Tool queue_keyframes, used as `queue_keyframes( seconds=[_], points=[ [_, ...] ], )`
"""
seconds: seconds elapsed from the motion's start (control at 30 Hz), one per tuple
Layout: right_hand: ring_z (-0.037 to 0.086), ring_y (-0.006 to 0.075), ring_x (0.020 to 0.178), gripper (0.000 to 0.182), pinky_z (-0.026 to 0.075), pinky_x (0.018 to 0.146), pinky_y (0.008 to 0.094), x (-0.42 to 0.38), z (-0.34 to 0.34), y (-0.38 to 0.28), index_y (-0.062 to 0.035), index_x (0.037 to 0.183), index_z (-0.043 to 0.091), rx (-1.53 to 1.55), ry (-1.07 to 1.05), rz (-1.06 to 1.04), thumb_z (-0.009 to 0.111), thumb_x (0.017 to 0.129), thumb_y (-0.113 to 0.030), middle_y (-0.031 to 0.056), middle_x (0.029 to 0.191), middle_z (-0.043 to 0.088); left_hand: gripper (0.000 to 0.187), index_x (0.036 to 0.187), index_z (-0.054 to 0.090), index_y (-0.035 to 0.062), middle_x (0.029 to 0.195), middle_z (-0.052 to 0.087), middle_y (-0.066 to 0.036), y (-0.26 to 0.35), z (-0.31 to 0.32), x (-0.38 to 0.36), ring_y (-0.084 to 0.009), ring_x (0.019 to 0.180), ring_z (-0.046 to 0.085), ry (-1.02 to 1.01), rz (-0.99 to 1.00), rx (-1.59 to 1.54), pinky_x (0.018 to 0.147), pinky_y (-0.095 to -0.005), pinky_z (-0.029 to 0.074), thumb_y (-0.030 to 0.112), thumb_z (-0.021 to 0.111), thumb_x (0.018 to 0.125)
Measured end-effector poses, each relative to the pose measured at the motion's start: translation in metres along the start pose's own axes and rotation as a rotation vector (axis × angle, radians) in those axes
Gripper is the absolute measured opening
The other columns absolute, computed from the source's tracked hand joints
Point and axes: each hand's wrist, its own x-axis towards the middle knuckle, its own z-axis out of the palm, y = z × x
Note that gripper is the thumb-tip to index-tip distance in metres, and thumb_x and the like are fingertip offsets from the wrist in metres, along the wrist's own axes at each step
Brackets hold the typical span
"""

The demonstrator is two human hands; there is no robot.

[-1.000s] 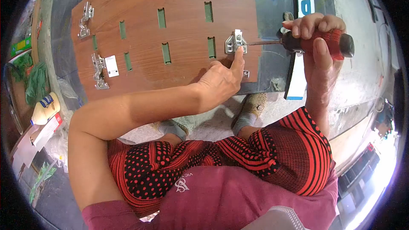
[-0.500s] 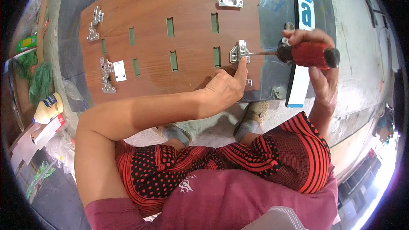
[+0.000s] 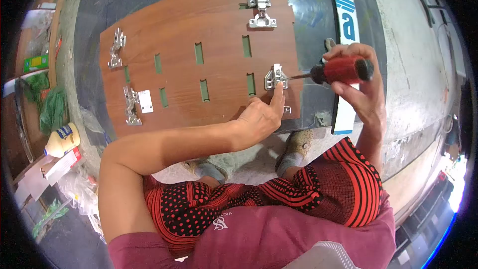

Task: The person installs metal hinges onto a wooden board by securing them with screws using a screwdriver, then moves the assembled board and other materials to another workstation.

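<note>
My right hand (image 3: 362, 87) is closed round a screwdriver (image 3: 343, 70) with a red handle and black ends. Its thin shaft points left, and the tip meets the right side of a metal cabinet hinge (image 3: 276, 75) on a brown wooden board (image 3: 179, 92). My left hand (image 3: 260, 118) reaches in from below; its index fingertip presses on the lower edge of that hinge while the other fingers are curled. Part of the hinge hides behind the fingertip. Other hinges lie on the board: one upper right (image 3: 261, 7), one upper left (image 3: 117, 48), one lower left (image 3: 131, 105).
Several green-bottomed slots cut through the board. A small white label (image 3: 145, 101) sits beside the lower left hinge. A white strip with blue lettering (image 3: 344, 114) runs along the dark table (image 3: 313, 97). At left are a cream bottle (image 3: 62, 140) and green netting (image 3: 53, 104).
The view has shifted, so the board appears lower and slightly left. The screwdriver stays at the same hinge, and my left fingertip remains pressed there.
</note>
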Motion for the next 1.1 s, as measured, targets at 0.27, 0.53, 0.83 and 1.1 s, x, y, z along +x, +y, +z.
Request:
queue_keyframes(
  seconds=[0.27,0.53,0.83,1.1],
  points=[
    [0.056,0.0217,0.103,0.052,0.043,0.091,0.0338,-0.007,-0.001,-0.006,-0.0021,0.113,0.046,0.193,-0.113,-0.084,0.075,0.073,-0.018,0.0112,0.106,0.057,0.047,0.124,0.044,-0.0115,0.128,0.034,-0.041,0.002,0.006,0.002,-0.0235,0.075,0.064,0.033,-0.021,-0.028,0.052,-0.028,0.049,0.009,0.047,0.082],
    [0.057,0.02,0.1,0.048,0.046,0.087,0.0327,-0.004,0.0,-0.014,-0.0021,0.11,0.047,0.226,0.01,-0.094,0.074,0.073,-0.016,0.0115,0.103,0.058,0.047,0.124,0.044,-0.0121,0.132,0.028,-0.041,0.003,0.007,0.001,-0.0251,0.072,0.065,0.015,-0.026,-0.026,0.052,-0.0298,0.049,0.009,0.046,0.082],
    [0.057,0.0196,0.099,0.049,0.046,0.087,0.0323,-0.003,0.008,-0.005,-0.0022,0.111,0.047,0.21,-0.016,-0.101,0.074,0.072,-0.011,0.011,0.105,0.058,0.048,0.125,0.043,-0.0106,0.132,0.027,-0.042,0.004,0.01,0.002,-0.02,0.06,0.063,0.015,-0.053,-0.062,0.053,-0.03,0.049,0.009,0.047,0.081],
    [0.052,0.0212,0.106,0.05,0.04,0.093,0.034,-0.006,-0.002,-0.002,-0.0022,0.11,0.048,0.06,-0.231,-0.1,0.075,0.069,-0.013,0.0106,0.109,0.054,0.049,0.125,0.043,-0.011,0.131,0.027,-0.044,0.001,0.005,0.001,-0.0162,0.058,0.062,0.005,-0.003,-0.016,0.052,-0.0287,0.048,0.009,0.047,0.081]
  ],
)
